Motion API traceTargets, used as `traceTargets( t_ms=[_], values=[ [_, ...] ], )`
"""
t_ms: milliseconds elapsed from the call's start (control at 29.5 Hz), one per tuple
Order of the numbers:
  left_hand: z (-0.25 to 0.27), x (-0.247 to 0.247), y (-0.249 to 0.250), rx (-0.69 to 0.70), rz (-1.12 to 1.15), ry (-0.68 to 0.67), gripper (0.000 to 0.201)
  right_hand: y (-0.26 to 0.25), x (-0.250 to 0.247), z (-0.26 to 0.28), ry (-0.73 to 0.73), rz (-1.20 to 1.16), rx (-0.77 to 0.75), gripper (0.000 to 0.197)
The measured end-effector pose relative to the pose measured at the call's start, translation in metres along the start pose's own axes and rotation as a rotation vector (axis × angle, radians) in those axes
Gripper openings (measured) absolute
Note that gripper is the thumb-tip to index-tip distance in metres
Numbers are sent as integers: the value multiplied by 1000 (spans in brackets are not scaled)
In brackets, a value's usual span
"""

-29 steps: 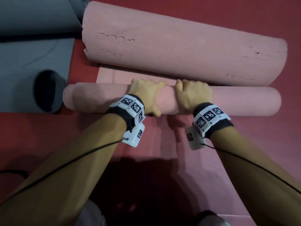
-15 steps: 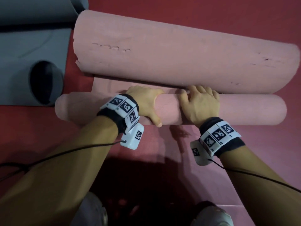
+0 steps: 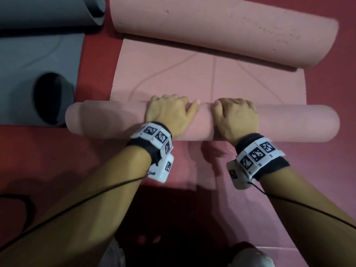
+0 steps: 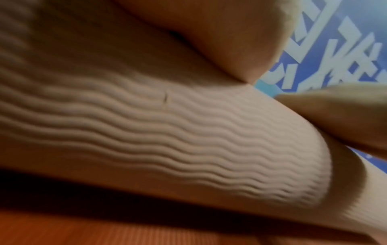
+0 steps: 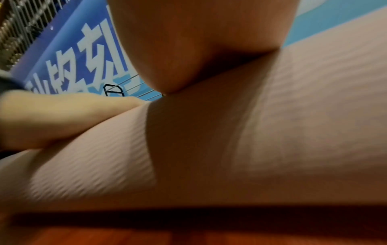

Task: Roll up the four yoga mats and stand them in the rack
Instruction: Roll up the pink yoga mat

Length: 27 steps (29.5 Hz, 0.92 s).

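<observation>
Nearest us, our wrists wore white bands (image 3: 258,154) printed with black square codes. Our left hand (image 3: 169,115) and right hand (image 3: 236,116) lay side by side atop the pink mat's tight roll (image 3: 289,124), fingers curled together over its far edge. Its flat stretch (image 3: 212,78) ran onward across the red floor (image 3: 92,54) to a fatter pink roll (image 3: 221,29); grey mats (image 3: 38,54) lay left. Farther off hung a blue banner (image 5: 69,54) with white characters we couldn't read.
</observation>
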<state>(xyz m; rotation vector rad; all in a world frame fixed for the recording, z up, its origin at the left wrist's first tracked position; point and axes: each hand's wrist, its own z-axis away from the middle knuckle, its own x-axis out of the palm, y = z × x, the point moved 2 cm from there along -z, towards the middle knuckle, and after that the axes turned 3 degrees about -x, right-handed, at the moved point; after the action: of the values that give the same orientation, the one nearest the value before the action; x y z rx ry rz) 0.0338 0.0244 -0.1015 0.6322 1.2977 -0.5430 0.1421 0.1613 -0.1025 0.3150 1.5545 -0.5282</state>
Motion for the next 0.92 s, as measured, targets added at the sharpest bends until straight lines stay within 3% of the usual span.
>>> traceTargets(
  t_ms=[170, 305, 407, 509, 611, 712, 916],
  values=[
    [-23, -3, -4, -48, 115, -61, 61, 0, 5, -3, 70, 48, -4, 48],
    [-7, 4, -2, -39, 108, 152, 47, 0, 4, -28, -25, 40, 39, 54],
    [9, 14, -4, 63, 47, 236, 65, 6, 7, -46, -145, -47, 86, 59],
    [7, 10, -8, 128, -34, 103, 97, 8, 8, -54, -169, -60, 100, 65],
    [-2, 6, -9, 122, -120, -49, 122, 6, 6, -54, -142, -80, 104, 58],
    [-14, 3, -7, 89, -131, -94, 121, 4, 3, -50, -100, -36, 59, 47],
    [-35, -14, -10, 102, -93, -218, 115, 3, 1, -43, -46, 40, -7, 56]
  ],
)
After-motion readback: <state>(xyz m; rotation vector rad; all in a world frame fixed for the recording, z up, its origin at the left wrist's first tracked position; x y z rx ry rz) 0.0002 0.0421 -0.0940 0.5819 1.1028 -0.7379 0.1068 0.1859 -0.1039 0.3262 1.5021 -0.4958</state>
